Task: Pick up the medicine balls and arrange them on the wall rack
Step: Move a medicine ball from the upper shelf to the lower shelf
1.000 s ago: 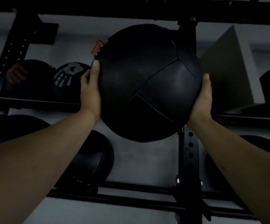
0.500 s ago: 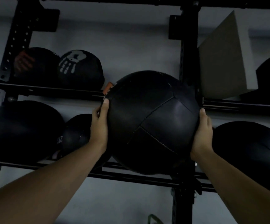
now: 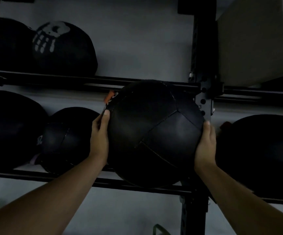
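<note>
A large black stitched medicine ball (image 3: 154, 133) with an orange tag at its upper left sits between my two hands in front of the black wall rack (image 3: 69, 80). My left hand (image 3: 100, 138) presses its left side and my right hand (image 3: 205, 146) its right side. The ball is level with the lower shelf, its bottom at the lower rail (image 3: 137, 184), just left of the upright post (image 3: 203, 48). Whether it rests on the rail I cannot tell.
Two black balls (image 3: 66, 138) lie on the lower shelf to the left, another (image 3: 262, 153) to the right. On the upper shelf sit a ball with a white hand print (image 3: 64, 48) and a darker one beside it. A grey box (image 3: 256, 39) stands upper right.
The ball and both hands have come down from the upper shelf level to the lower shelf, and closer to the rack.
</note>
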